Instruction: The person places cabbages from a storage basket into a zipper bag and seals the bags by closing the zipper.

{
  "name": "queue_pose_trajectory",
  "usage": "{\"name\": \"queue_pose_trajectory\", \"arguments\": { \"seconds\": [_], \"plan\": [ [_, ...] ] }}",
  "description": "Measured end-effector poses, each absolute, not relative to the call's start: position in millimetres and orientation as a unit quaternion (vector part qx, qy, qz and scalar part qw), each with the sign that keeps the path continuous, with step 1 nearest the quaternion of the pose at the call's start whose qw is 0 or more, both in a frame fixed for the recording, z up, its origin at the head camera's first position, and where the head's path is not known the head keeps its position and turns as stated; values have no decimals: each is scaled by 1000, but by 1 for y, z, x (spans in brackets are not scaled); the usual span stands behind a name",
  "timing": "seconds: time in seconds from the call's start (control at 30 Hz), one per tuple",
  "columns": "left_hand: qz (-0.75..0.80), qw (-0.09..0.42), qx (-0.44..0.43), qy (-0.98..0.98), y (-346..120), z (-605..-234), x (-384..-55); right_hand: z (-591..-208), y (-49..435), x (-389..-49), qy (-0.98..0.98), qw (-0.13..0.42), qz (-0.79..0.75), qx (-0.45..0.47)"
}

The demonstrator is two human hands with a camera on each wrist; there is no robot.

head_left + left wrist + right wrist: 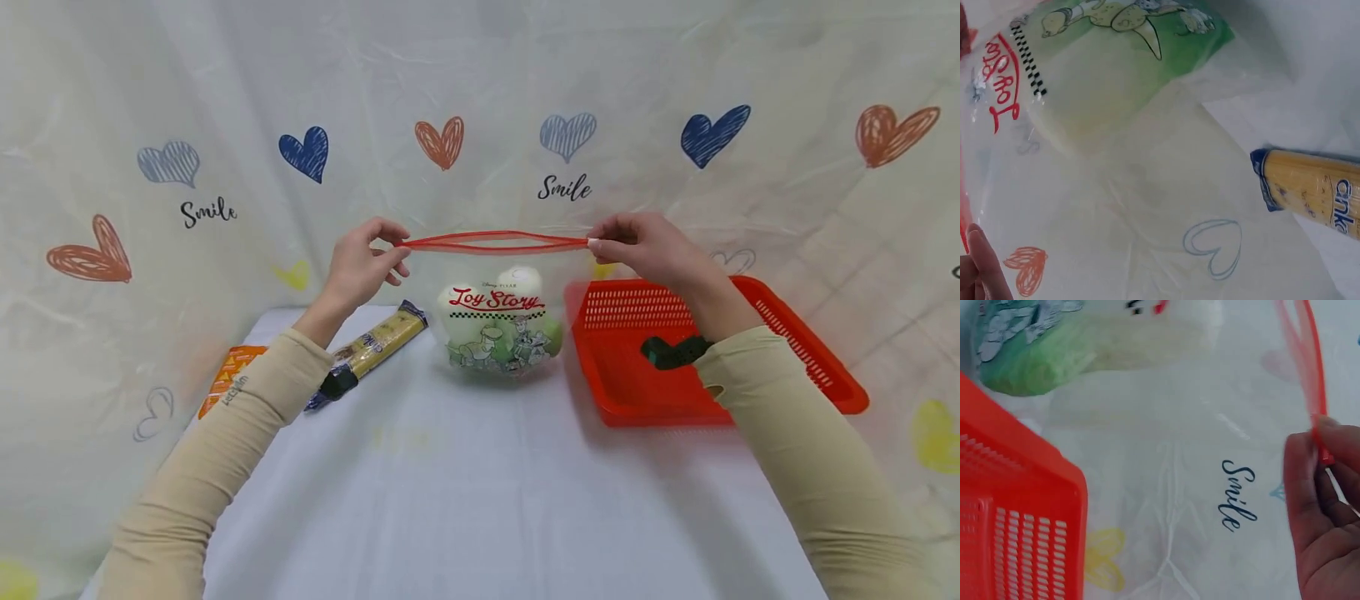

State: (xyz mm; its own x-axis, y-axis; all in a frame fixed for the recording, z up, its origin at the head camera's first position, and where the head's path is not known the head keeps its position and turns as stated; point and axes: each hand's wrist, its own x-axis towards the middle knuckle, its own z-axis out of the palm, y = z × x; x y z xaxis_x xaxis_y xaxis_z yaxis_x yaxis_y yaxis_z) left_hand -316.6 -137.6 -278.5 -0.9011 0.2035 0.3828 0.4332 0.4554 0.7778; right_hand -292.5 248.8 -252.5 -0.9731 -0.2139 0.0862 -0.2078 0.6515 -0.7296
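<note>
A clear zip bag (495,315) with a red rim and "Toy Story" print hangs between both hands, its mouth parted slightly in the middle. Pale and green rounded items, perhaps vegetables, show through its plastic. My left hand (365,260) pinches the left end of the red rim between thumb and fingers. At the other end, my right hand (643,243) pinches the rim's corner; the right wrist view shows thumb and finger pressed together on the red strip (1320,434). The bag's bottom hangs close over the white table.
A red perforated basket (622,414) stands on the right, under my right forearm. Left of the bag lies a pack of dry noodles or spaghetti (386,342), with an orange packet (228,379) beyond my left sleeve. A heart-printed sheet (480,75) hangs behind.
</note>
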Motion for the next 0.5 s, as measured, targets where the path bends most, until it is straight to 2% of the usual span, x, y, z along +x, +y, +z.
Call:
{"name": "queue_pose_trajectory", "arguments": {
  "seconds": [0.2, 0.5],
  "plan": [
    [-587, 96, -163, -787, -139, -284, -319, -262, 248, -293, 885, -10, -453, -104],
    [-548, 65, -158, -819, -147, -296, -321, -282, 251, -300, 864, 0, -496, -86]
  ]
}}
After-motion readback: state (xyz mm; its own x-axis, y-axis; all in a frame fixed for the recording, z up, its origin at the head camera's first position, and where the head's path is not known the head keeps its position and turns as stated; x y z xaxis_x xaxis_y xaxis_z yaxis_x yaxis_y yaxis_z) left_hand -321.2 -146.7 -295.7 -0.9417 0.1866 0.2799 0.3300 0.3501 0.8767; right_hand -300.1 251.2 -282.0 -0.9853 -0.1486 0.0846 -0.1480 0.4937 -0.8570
